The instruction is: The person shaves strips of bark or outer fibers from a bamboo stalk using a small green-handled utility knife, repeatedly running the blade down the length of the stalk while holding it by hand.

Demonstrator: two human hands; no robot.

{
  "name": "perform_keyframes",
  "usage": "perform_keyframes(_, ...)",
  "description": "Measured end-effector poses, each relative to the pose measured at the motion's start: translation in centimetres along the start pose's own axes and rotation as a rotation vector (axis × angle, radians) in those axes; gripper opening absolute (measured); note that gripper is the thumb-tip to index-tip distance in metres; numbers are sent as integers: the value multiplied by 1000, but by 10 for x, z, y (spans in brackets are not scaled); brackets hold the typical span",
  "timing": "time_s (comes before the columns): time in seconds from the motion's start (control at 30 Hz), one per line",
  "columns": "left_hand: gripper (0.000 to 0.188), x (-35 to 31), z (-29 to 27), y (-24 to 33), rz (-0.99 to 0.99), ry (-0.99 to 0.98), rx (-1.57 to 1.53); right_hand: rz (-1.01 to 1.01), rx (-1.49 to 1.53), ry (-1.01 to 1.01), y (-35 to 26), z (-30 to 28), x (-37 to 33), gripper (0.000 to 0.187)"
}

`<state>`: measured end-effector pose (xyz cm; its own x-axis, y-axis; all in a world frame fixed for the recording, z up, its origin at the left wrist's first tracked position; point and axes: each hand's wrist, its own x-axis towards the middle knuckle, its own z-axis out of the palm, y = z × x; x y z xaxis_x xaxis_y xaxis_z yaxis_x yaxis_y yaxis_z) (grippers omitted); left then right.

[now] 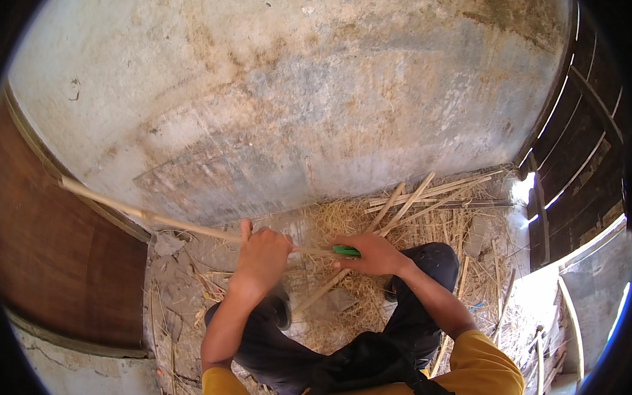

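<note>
My left hand (262,258) is closed around a long pale stick (181,224), thumb pointing up. The stick slants from the far left down to this fist, and a short length shows between my two hands. My right hand (375,255) is closed on a small green object (346,251), which lies against the stick's right end. Fingers cover most of the green object, so its kind is hidden. Both hands are above the floor, in front of my bent knees.
Shavings and split strips (427,193) litter the floor. A stained plaster wall (313,114) rises ahead. To the left is a brown wooden panel (67,255); to the right are dark planks (572,154) with bright gaps. Another pale strip (323,291) lies slantwise below my hands.
</note>
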<state>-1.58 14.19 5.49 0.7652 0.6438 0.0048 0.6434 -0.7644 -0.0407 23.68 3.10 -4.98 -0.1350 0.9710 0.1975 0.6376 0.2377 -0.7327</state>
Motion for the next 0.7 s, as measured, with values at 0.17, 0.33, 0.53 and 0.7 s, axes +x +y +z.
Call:
perform_keyframes(0.17,7,12,-43,12,147,408,-61,100,108,-83,0,-4,5,34)
perform_keyframes(0.33,40,13,-51,24,126,1072,-301,128,376,29,5,-1,3,30)
perform_keyframes(0.53,64,36,16,13,-120,782,-1235,269,633,16,-4,-5,6,30)
perform_keyframes(0.7,51,49,44,20,112,270,-1625,200,647,-39,-5,4,9,31)
